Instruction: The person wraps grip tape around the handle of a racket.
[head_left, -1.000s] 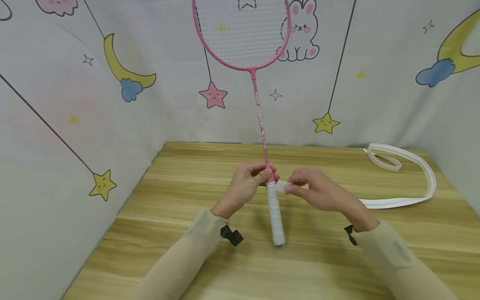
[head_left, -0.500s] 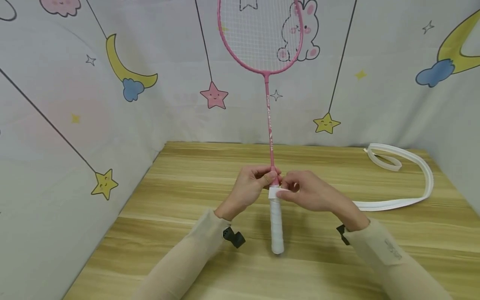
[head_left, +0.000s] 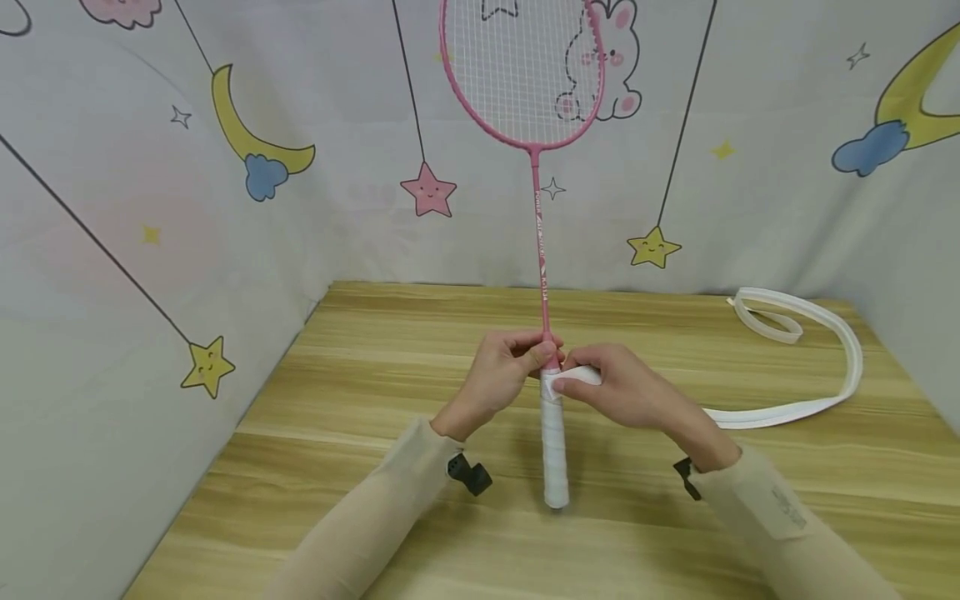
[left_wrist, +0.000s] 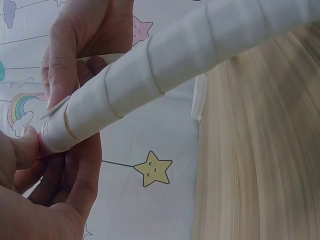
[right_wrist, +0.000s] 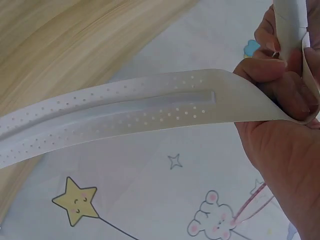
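Observation:
A pink badminton racket (head_left: 538, 225) stands upright with its strung head at the top of the head view. White wrapping covers its handle (head_left: 553, 458), and overlapping turns show on it in the left wrist view. My left hand (head_left: 495, 371) holds the pink cone just above the handle between thumb and fingers. At the handle's top, my right hand (head_left: 637, 387) pinches a white grip tape (right_wrist: 150, 107) against the handle. In the right wrist view the tape is perforated, with a raised ridge along its middle, and loops round the right fingers. The left fingertips are partly hidden behind the racket.
The tape's long loose part curves over the wood-grain table (head_left: 360, 483) on the right and curls at its far end. A white curtain (head_left: 337, 225) printed with moons, stars and a rabbit stands behind and at both sides. Dark wrist cameras sit at both cuffs.
My right hand has moved left with the tape, which now touches the handle's top. The racket has shifted right and straightened. The loose tape has slid slightly left.

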